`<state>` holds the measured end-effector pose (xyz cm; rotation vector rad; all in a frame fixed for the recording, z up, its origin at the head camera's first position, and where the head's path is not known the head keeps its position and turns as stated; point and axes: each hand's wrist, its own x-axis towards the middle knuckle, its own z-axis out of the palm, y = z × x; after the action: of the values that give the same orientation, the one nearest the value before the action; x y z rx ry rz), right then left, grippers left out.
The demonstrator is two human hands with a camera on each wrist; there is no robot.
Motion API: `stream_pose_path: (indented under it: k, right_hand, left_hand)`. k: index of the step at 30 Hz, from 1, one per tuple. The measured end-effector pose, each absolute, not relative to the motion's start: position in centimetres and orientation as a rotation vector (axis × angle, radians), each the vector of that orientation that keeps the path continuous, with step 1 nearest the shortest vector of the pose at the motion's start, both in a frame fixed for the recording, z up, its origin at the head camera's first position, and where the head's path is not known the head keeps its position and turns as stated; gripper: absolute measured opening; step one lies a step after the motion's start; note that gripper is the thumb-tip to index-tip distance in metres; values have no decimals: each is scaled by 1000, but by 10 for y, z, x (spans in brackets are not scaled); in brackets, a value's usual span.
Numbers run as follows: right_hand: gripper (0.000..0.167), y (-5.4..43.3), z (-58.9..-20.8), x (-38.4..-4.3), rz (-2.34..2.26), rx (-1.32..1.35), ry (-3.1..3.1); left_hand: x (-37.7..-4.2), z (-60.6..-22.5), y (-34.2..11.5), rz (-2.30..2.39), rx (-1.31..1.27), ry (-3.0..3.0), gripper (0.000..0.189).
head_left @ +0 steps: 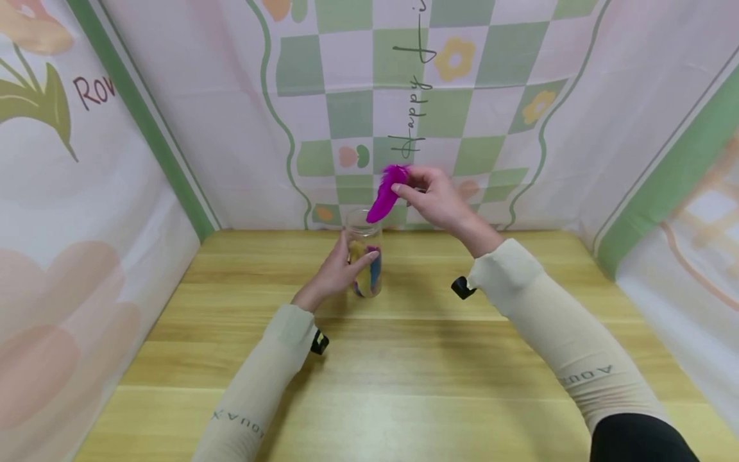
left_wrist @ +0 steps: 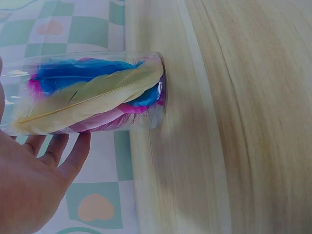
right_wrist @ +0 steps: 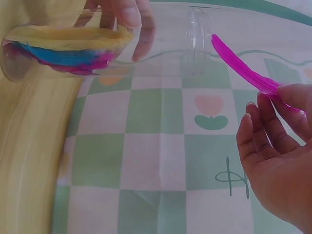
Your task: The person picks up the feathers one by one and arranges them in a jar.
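A clear glass jar [head_left: 365,282] stands upright near the back edge of the table, its mouth uncovered. Inside it lie a yellow feather [left_wrist: 92,95], a blue feather [left_wrist: 80,75] and magenta ones, all below the neck. My left hand [head_left: 339,269] grips the jar round its side, thumb across the front. Between thumb and fingertips, my right hand [head_left: 435,196] pinches a magenta feather [head_left: 385,196]. The feather slants down to the left, and its lower tip is right at the jar's mouth in the right wrist view. The other right fingers are loosely bent below it.
The wooden table [head_left: 369,385] runs back to a printed cloth [head_left: 404,96] with green checks, close behind the jar. More cloth [head_left: 104,269] hangs along the left and right sides. Both wrists wear a small black device.
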<state>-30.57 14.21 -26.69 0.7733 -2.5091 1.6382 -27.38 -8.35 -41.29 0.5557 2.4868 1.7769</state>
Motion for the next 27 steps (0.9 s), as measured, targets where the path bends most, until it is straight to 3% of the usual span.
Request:
stream_pose_path:
  k: [27]
  right_hand:
    - [22,127,-275,-305,1552,912,-2550]
  left_hand:
    - [-273,-411,-84,1689,529,2573,56]
